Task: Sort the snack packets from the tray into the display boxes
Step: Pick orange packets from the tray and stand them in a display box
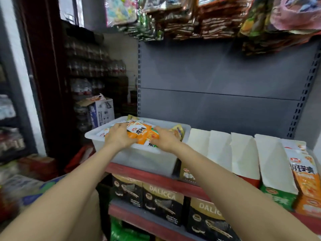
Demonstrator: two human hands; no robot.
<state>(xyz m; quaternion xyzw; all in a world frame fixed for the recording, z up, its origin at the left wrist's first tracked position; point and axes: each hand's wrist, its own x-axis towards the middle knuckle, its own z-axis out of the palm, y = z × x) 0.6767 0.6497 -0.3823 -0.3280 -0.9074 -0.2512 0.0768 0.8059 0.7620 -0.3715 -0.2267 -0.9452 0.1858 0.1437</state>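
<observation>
Person stands at the shelf, both arms reaching forward into the white tray (139,153) at the left end of the red-edged shelf (156,178).

Left hand (119,136): fingers curled over the left side of the orange packets (144,134), gripping them. Right hand (165,139): fingers curled down onto the packets from the right; it seems to pinch a green-and-white packet (151,144) at its near edge, though the fingertips are partly hidden. A yellow packet (178,130) lies just beyond the right hand, loose in the tray.

Display boxes (243,153) stand in a row to the right of the tray, white flaps upright. The far-right box already holds orange packets (304,174); the others look unfilled from here.

Handling, as judged: packets are light, soft, crinkly foil or plastic, likely slippery against one another. A stack would fan out and slide if squeezed only at one edge. Best hold is both hands cupping the bundle from opposite sides, thumbs on top. Contents may crush, so light pressure.

Sorting looks early: the tray is heaped.
</observation>
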